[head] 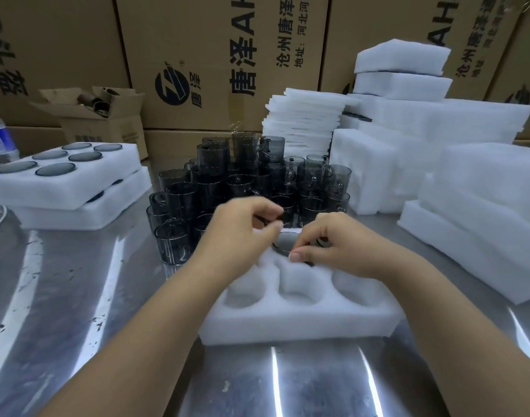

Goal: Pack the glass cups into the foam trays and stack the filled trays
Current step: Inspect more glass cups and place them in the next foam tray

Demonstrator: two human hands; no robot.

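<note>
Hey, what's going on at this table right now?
A person is packing smoked-glass cups into a white foam tray on a metal table. Both hands are at its far row. The left hand pinches the rim of a far-left cup. The right hand pinches the rim of the middle cup, which is already seated. The three near wells are empty. Two filled trays are stacked at the left, loose cups wait behind, and empty foam trays are piled at the right.

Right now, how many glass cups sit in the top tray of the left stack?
6, in the top tray, two rows of three: back-left cup, back-middle cup, back-right cup, front-left cup, front-middle cup, front-right cup. The lower tray mostly hides its own.
</note>
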